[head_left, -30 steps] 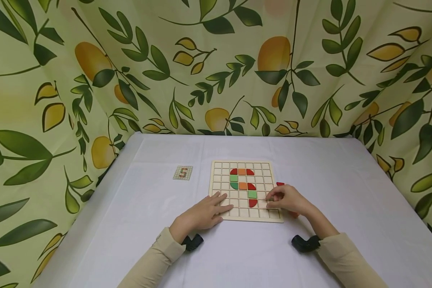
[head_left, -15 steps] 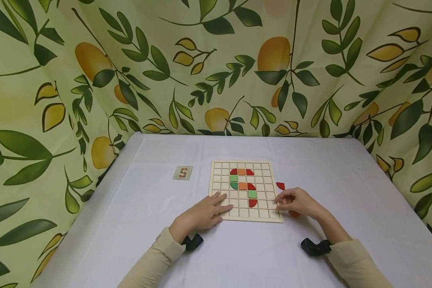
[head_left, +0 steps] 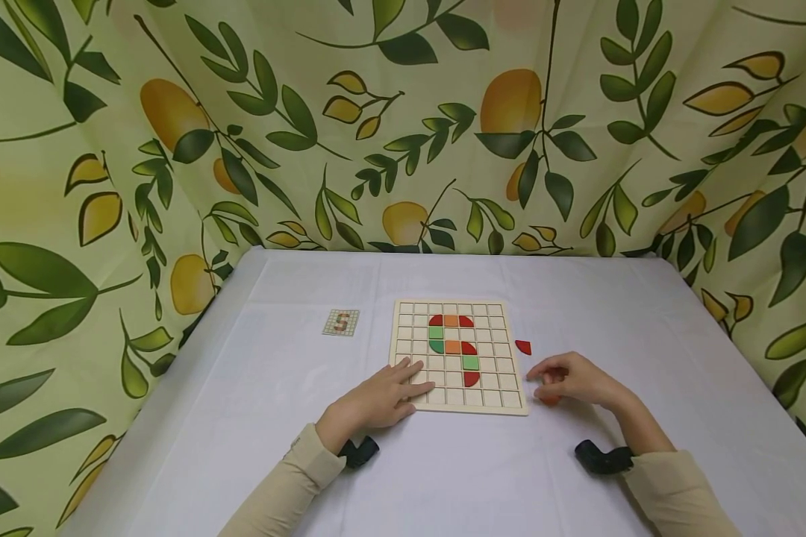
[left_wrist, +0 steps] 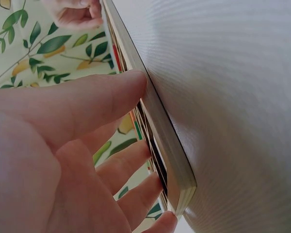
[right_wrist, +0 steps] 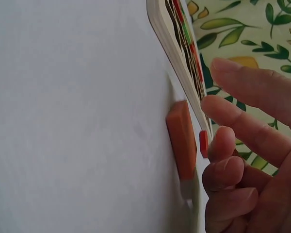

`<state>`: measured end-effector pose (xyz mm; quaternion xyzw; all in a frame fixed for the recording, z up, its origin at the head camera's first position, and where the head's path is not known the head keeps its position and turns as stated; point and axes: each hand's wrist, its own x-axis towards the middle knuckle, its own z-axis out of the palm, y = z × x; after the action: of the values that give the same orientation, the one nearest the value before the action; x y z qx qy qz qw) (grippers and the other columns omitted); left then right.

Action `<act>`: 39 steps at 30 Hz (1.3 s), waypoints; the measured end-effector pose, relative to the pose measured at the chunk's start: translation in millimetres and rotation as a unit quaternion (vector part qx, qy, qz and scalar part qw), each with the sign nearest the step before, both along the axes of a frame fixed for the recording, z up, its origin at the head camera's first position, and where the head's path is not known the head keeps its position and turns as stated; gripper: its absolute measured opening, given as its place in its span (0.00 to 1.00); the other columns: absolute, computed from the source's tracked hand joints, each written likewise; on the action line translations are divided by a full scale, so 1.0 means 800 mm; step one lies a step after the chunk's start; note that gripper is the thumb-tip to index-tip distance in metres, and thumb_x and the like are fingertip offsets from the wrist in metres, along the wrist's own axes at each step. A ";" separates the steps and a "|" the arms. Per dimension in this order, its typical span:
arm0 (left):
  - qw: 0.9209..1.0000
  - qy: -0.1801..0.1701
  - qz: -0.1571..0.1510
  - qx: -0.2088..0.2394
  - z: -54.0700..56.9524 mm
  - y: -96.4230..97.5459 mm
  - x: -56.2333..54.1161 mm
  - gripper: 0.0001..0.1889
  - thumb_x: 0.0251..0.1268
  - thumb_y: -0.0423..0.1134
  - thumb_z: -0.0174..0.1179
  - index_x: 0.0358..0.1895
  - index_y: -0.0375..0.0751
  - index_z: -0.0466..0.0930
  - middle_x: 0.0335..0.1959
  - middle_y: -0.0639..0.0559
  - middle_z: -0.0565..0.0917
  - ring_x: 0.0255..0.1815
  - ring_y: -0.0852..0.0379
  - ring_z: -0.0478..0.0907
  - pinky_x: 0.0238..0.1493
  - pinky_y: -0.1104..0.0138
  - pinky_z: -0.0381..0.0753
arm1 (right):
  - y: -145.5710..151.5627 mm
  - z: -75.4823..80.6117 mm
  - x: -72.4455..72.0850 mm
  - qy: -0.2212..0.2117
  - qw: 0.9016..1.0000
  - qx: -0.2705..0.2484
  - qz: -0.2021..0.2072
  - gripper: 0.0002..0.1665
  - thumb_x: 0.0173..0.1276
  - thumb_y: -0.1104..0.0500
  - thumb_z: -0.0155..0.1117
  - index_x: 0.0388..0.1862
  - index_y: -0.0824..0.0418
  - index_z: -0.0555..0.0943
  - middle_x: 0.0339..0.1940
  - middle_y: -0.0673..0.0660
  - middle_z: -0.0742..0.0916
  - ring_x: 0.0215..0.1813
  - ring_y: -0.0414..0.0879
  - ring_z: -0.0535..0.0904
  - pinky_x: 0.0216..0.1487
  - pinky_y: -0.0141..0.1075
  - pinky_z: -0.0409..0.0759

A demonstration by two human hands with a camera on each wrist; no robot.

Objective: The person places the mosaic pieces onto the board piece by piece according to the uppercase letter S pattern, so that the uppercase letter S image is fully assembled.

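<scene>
A wooden grid board (head_left: 497, 399) lies on the table, with red, orange and green tiles forming a curved shape in its squares. My left hand (head_left: 379, 391) rests on its front left corner, fingers spread, and the thumb (left_wrist: 126, 90) lies along the front edge. Off the board's right side, my right hand (head_left: 574, 380) hovers with nothing between its fingers. An orange block (right_wrist: 182, 141) lies just under it, partly hidden by the hand in the head view. Farther back, a loose red quarter-round tile (head_left: 524, 347) lies close to the board's right edge.
A small card (head_left: 341, 322) with a gridded S pattern lies left of the board. White cloth covers the table (head_left: 295, 298). A leaf-and-fruit curtain (head_left: 403, 149) stands behind it. Black curved pieces (head_left: 603, 457) sit at both wrists.
My right hand has moved right, from over the board's right edge to above the orange block, uncovering the loose red tile. My left hand has stayed put.
</scene>
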<state>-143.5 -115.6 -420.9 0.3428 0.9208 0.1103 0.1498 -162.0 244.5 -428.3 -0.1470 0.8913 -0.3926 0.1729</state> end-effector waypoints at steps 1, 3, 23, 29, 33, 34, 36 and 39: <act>1.000 0.000 0.000 0.001 0.000 0.000 0.000 0.24 0.73 0.42 0.51 0.70 0.56 0.67 0.78 0.45 0.58 0.81 0.43 0.50 0.79 0.50 0.56 | 0.002 0.000 0.000 -0.003 1.000 -0.003 0.005 0.18 0.55 0.59 0.73 0.43 0.68 0.85 0.22 0.49 0.76 0.24 0.33 0.68 0.24 0.25 0.67; 1.000 0.000 -0.002 0.002 0.000 0.000 0.000 0.24 0.73 0.41 0.51 0.70 0.55 0.67 0.78 0.44 0.58 0.81 0.43 0.50 0.79 0.50 0.56 | 0.006 0.000 0.001 -0.010 1.000 -0.010 0.009 0.20 0.55 0.58 0.74 0.44 0.68 0.84 0.22 0.49 0.76 0.24 0.33 0.68 0.24 0.25 0.67; 1.000 0.005 -0.003 -0.001 -0.001 0.000 -0.001 0.24 0.73 0.43 0.51 0.70 0.56 0.67 0.78 0.45 0.58 0.80 0.43 0.51 0.79 0.50 0.57 | 0.028 0.000 0.001 -0.027 0.999 -0.011 0.042 0.22 0.53 0.62 0.74 0.46 0.70 0.83 0.26 0.51 0.76 0.26 0.33 0.68 0.25 0.25 0.66; 1.000 0.007 -0.006 -0.001 0.000 0.000 0.001 0.24 0.73 0.42 0.51 0.70 0.55 0.67 0.78 0.45 0.58 0.80 0.42 0.52 0.78 0.48 0.58 | 0.032 -0.003 0.000 -0.035 0.998 -0.020 0.052 0.22 0.53 0.64 0.74 0.47 0.71 0.83 0.27 0.51 0.76 0.27 0.32 0.68 0.25 0.24 0.67; 1.000 0.011 -0.010 -0.003 0.000 0.000 0.001 0.24 0.73 0.41 0.51 0.71 0.55 0.67 0.78 0.45 0.59 0.80 0.43 0.52 0.78 0.48 0.59 | 0.035 -0.005 0.000 -0.038 0.997 -0.024 0.055 0.21 0.53 0.65 0.73 0.46 0.71 0.83 0.27 0.50 0.76 0.28 0.32 0.68 0.26 0.25 0.67; 1.000 0.012 -0.010 -0.003 0.001 0.000 0.001 0.24 0.73 0.41 0.51 0.71 0.55 0.67 0.78 0.45 0.59 0.80 0.43 0.52 0.78 0.48 0.59 | 0.035 -0.005 0.000 -0.037 0.997 -0.025 0.056 0.21 0.53 0.65 0.73 0.46 0.71 0.83 0.27 0.50 0.76 0.28 0.32 0.68 0.26 0.25 0.67; 1.000 0.013 -0.010 -0.004 0.000 0.000 0.001 0.24 0.73 0.42 0.51 0.71 0.55 0.67 0.78 0.45 0.59 0.80 0.43 0.52 0.78 0.48 0.59 | 0.036 -0.005 -0.001 -0.036 0.997 -0.027 0.058 0.20 0.53 0.65 0.72 0.46 0.71 0.83 0.26 0.49 0.75 0.28 0.32 0.68 0.26 0.25 0.68; 1.000 0.014 -0.010 -0.005 0.000 0.000 0.001 0.24 0.73 0.42 0.51 0.71 0.55 0.67 0.78 0.45 0.59 0.80 0.43 0.52 0.78 0.49 0.59 | 0.037 -0.006 0.000 -0.034 0.997 -0.029 0.059 0.20 0.53 0.65 0.73 0.45 0.71 0.83 0.26 0.49 0.75 0.28 0.32 0.68 0.26 0.25 0.68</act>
<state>-143.1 -115.4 -421.0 0.3523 0.9201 0.0993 0.1396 -162.2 273.8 -432.8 -0.1908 0.8630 -0.4117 0.2220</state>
